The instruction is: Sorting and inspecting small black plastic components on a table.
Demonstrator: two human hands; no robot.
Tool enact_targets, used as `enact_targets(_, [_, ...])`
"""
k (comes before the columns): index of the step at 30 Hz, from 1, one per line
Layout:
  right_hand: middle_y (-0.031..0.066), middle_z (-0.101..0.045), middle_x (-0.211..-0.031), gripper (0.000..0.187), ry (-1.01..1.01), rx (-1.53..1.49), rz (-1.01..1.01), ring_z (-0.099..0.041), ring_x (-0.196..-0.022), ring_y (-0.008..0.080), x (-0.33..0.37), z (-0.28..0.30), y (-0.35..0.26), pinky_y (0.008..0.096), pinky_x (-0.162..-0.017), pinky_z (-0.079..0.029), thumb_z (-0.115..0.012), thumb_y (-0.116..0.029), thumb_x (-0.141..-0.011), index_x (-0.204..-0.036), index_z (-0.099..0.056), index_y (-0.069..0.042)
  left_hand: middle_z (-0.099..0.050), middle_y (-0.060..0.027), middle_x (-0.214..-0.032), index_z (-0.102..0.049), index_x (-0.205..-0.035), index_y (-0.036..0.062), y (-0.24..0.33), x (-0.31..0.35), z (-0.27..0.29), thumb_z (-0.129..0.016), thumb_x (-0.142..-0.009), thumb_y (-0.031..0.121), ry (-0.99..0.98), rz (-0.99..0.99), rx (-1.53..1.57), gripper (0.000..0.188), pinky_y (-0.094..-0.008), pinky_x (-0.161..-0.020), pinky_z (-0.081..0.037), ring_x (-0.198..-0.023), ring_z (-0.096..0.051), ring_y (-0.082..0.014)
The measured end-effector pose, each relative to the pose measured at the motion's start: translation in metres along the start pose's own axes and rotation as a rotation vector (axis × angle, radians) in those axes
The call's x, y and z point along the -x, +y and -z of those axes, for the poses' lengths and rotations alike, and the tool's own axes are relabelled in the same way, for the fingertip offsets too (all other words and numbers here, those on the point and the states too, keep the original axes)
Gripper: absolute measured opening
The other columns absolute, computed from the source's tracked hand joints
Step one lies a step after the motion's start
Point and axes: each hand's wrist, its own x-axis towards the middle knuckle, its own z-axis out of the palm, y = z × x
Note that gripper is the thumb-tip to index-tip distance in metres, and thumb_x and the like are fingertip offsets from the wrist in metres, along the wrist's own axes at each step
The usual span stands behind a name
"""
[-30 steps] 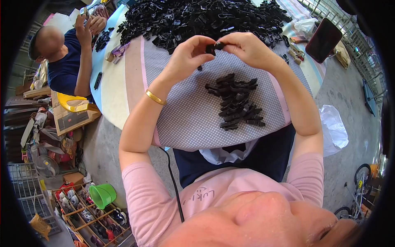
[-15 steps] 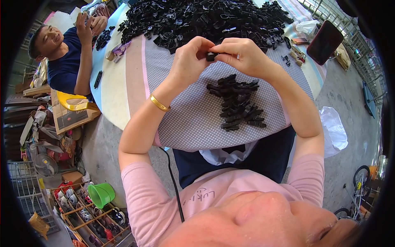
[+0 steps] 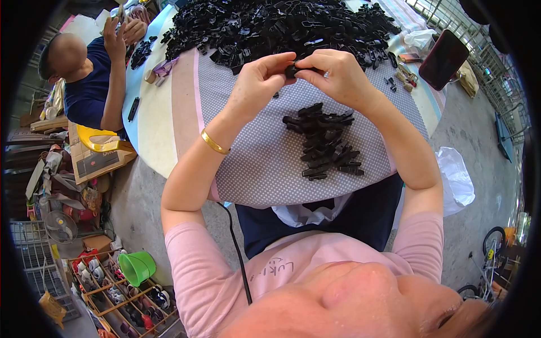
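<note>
Between my two hands is a small black plastic part, held up over the patterned tablecloth. My left hand pinches it from the left with thumb and forefinger. From the right, the thumb and fingers of my right hand close on it too. Its exact kind is hidden by my fingertips. Nearer to me lies a small heap of black plastic parts. Beyond my hands spreads a large pile of similar black parts.
A phone-like dark device stands at the table's right. Across on the left, a co-worker in a dark blue shirt has both hands raised. A single black part lies by the left edge. A green bucket sits at lower left.
My left hand has shifted slightly left and its fingers have straightened around the part. A small dark piece now shows on the cloth just below my hands.
</note>
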Motion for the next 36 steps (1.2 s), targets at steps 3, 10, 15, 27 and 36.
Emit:
enact_targets(3, [0.0084,-0.063,-0.078,0.022,0.016,-0.005,-0.039,-0.061,-0.067,0.0197,-0.002,0.000,-0.002,0.0272,-0.062,-0.049,-0.068,-0.017,-0.075,-0.092,-0.065,-0.003,-0.059,-0.0130,-0.106,-0.050,-0.119,-0.0028,0.001,0.001,0.001,-0.057,-0.080,-0.003,-0.011,-0.053,-0.020,0.040,-0.0253,-0.082,-0.049,-0.092,-0.059,-0.0149])
enact_targets(10, [0.0072,-0.062,-0.089,0.047,-0.153,-0.447,-0.236,-0.060,-0.080,0.0165,-0.002,0.007,0.009,0.0289,-0.077,-0.050,-0.072,-0.025,-0.073,-0.111,-0.057,-0.002,-0.062,-0.0146,-0.097,-0.050,-0.121,0.0004,0.005,-0.001,0.006,-0.062,-0.079,0.000,0.023,-0.070,0.011,0.044,-0.0244,-0.076,-0.051,-0.084,-0.063,-0.0156])
enact_targets(15, [0.0107,-0.064,-0.087,0.042,-0.141,-0.384,-0.208,-0.062,-0.080,0.0151,-0.005,0.012,0.000,0.0267,-0.077,-0.050,-0.073,-0.024,-0.072,-0.104,-0.061,0.001,-0.063,-0.0146,-0.095,-0.050,-0.121,0.0018,0.009,0.002,0.005,-0.061,-0.080,0.000,0.007,-0.155,-0.060,0.043,-0.0244,-0.075,-0.051,-0.083,-0.064,-0.0163])
enact_targets(27, [0.0074,-0.066,-0.087,0.028,-0.062,-0.759,-0.482,-0.061,-0.075,0.0117,-0.007,0.022,0.041,0.0235,-0.068,-0.050,-0.054,-0.029,-0.088,-0.097,-0.065,-0.005,-0.064,-0.0070,-0.095,-0.061,-0.101,-0.0002,0.015,0.017,-0.012,-0.065,-0.074,-0.002,-0.372,-0.149,-0.264,0.027,-0.0250,-0.081,-0.048,-0.088,-0.060,-0.0132])
enact_targets(36, [0.0027,-0.060,-0.092,0.025,-0.051,0.447,-0.118,-0.055,-0.094,0.0209,0.003,-0.001,0.049,0.0319,-0.079,-0.048,-0.054,-0.004,-0.074,-0.095,-0.065,-0.012,-0.062,-0.0052,-0.095,-0.064,-0.099,0.0012,-0.007,-0.003,0.006,-0.061,-0.081,0.006,-0.052,-0.177,-0.364,0.019,-0.0227,-0.072,-0.047,-0.081,-0.058,-0.0106])
